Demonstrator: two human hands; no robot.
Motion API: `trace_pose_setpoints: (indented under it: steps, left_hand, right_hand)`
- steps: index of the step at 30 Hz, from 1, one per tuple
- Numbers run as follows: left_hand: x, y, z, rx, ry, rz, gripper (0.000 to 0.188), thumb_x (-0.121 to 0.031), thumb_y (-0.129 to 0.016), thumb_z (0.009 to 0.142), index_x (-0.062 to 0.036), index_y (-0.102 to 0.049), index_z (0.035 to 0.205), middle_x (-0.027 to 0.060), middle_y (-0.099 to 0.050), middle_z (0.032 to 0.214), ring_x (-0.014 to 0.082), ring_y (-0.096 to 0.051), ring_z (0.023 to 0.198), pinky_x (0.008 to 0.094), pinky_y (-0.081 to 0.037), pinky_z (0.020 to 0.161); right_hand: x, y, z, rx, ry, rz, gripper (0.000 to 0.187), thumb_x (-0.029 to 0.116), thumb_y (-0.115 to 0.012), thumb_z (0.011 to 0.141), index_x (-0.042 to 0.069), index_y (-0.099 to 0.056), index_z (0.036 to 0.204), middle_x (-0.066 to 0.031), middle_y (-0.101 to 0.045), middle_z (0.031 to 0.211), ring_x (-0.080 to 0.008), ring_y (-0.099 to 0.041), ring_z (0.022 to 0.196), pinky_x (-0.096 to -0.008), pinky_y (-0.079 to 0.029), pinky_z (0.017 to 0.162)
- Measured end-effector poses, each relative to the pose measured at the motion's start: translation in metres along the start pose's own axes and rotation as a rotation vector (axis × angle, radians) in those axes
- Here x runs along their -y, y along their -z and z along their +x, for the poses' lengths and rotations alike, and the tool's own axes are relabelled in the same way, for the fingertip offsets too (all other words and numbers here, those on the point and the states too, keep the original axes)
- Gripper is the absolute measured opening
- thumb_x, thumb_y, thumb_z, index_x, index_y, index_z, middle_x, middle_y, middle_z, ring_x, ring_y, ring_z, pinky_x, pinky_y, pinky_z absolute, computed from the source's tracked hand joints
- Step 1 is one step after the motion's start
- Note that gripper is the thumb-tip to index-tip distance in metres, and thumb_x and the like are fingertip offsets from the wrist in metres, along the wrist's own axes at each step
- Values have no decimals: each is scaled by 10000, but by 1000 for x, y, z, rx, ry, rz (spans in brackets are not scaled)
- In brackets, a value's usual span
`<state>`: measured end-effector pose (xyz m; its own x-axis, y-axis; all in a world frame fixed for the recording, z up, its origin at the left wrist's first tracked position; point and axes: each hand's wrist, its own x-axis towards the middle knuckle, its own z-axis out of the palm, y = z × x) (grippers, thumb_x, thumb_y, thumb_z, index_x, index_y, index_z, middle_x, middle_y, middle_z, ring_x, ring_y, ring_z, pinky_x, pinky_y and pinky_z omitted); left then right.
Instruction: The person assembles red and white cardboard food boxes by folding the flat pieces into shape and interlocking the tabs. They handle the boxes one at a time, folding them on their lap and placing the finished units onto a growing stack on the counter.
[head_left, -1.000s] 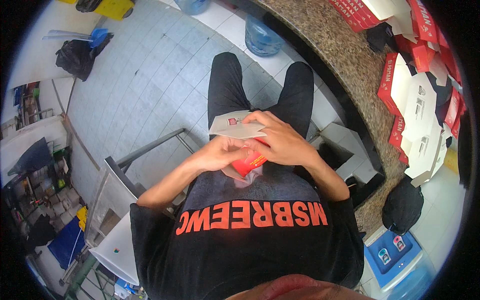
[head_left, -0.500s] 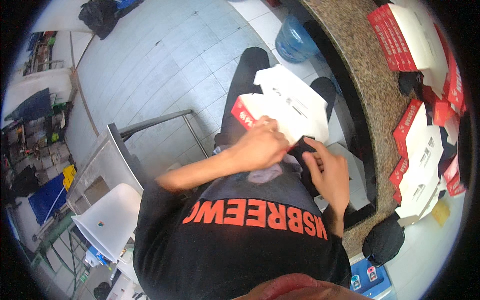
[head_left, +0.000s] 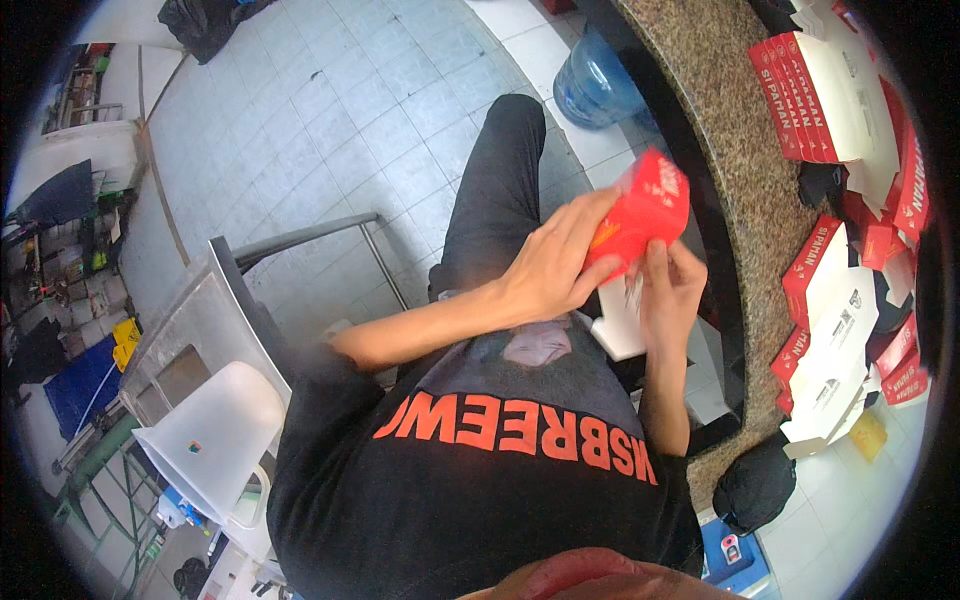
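Note:
A red and white cardboard food box (head_left: 648, 210), partly folded, is held over my lap at the counter's side. Its red outside faces up, slightly smeared by motion. My left hand (head_left: 562, 248) grips its left side, thumb along the lower edge and fingers along the far side. At the near right corner, the fingers of my right hand (head_left: 672, 285) are closed on the edge. A white flap (head_left: 622, 325) hangs below, beside my right wrist. The inside of the box is hidden.
Along the right runs a granite counter (head_left: 715, 130). It bears a stack of red and white boxes (head_left: 800, 100) and flat white cartons (head_left: 835, 340). A blue water jug (head_left: 597, 85) stands beyond my knees. White chair (head_left: 215, 435) at left; black bag (head_left: 755, 487) at lower right.
The box has been turned over from white inside up to red outside up, and lifted up and to the right. Both hands have moved with it, the left reaching farther out.

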<state>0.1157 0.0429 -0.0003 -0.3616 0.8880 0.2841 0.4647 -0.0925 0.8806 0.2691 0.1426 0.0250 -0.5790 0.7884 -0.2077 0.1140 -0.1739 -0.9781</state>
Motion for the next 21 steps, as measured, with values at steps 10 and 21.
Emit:
trace_pose_setpoints:
  steps: [10,21]
  left_hand:
    - [23,41,41,-333,-313,162,567,-40,-721,860,6,-504,1382,237,-629,1298,397,-690,1060,408,-593,863]
    - [23,55,36,-350,-326,248,531,-21,-740,814,-29,-577,1320,199,-640,1309,366,-670,1139,395,-588,906]
  right_hand:
    - [56,-35,59,19,335,-65,118,-34,-709,924,-22,-618,997,-109,-726,907,-121,-686,782,-216,-527,684]
    - [10,-57,66,179,291,343,339,-35,-782,849,-31,-621,1147,-149,-701,1134,-201,-698,1013,-330,-569,891]
